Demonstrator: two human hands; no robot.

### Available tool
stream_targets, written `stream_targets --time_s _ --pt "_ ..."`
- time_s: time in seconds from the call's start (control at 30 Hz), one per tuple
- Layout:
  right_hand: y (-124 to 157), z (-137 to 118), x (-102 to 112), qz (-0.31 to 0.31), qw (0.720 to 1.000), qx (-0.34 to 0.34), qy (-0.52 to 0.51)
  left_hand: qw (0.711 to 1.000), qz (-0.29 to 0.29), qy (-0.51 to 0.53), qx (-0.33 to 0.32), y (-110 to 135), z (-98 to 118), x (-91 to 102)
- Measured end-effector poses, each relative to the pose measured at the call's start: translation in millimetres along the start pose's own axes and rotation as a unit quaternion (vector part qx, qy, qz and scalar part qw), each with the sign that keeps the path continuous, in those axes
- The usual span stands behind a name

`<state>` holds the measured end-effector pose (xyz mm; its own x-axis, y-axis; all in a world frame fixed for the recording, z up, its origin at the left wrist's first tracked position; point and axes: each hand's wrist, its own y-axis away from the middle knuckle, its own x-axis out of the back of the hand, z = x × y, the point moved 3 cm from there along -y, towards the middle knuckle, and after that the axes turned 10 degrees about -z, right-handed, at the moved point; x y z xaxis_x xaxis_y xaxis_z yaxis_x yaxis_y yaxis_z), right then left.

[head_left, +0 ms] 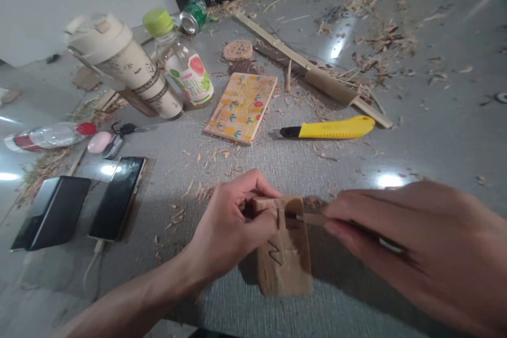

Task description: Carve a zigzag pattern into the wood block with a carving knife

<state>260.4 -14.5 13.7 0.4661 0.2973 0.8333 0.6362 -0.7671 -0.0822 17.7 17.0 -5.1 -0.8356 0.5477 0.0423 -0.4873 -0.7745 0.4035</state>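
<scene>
A small wooden block (291,272) with carved lines and hollows lies on the grey table in front of me. My left hand (237,216) grips its upper left part, thumb on the face and fingers curled round the far edge. From the right, my right hand (412,243) is closed on a carving tool (315,218) with a wooden handle. The tool's dark metal tip meets a hollow near the block's top right. Most of the handle is hidden in the right hand, which is slightly blurred.
A yellow utility knife (336,128) and a patterned wooden board (241,108) lie beyond the block. Behind stand a tumbler (130,68) and a green-capped bottle (186,68). At left lie a phone (118,198) and a dark folded device (51,214). Wood shavings (386,42) litter the table.
</scene>
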Motion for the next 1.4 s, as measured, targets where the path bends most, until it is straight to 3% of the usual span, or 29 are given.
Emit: stream_targets --time_s 0.13,0.4,0.67,1.4 --pt "-7 -3 2 -0.022 1.000 -0.006 -0.007 1.000 -0.011 0.007 0.004 -2 0 0.3" --pt "-14 -8 1 -0.005 0.999 0.034 0.015 1.000 -0.009 -0.007 0.000 -4 -5 2.1" --pt "-18 8 2 -0.013 0.999 -0.011 -0.028 1.000 -0.001 0.008 -0.029 -10 -6 8.2" --pt "-13 9 -4 -0.010 0.998 -0.034 -0.049 0.999 0.003 0.025 -0.022 -11 -3 9.4"
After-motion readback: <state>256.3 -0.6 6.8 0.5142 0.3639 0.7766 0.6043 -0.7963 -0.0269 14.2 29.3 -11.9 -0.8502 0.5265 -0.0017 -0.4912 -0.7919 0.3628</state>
